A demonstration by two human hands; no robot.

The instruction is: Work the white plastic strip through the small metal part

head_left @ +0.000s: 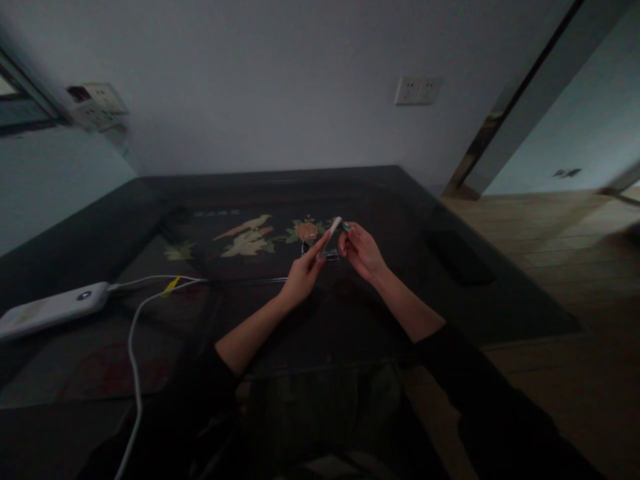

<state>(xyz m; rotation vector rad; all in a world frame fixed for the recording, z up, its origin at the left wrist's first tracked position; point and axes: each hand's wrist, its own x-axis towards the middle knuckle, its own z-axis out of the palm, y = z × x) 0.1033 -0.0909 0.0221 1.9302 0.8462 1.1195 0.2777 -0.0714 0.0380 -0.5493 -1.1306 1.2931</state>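
Two hands are working above a dark glass table (450, 293) inlaid with birds and flowers, its faint writing too blurred to read. The left hand (302, 277) is pinching a slim white stick (331, 235) between fingertips, while the right hand (363, 252) is closing its fingers on the stick's upper tip.

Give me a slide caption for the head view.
Both hands, left and right, hold a small white object above a dark table.

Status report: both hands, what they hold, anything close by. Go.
Left hand grips a slim white object, fingers closed. Right hand pinches a small teal-tipped piece at its top. Small dark item on the table right below; too dim to identify.
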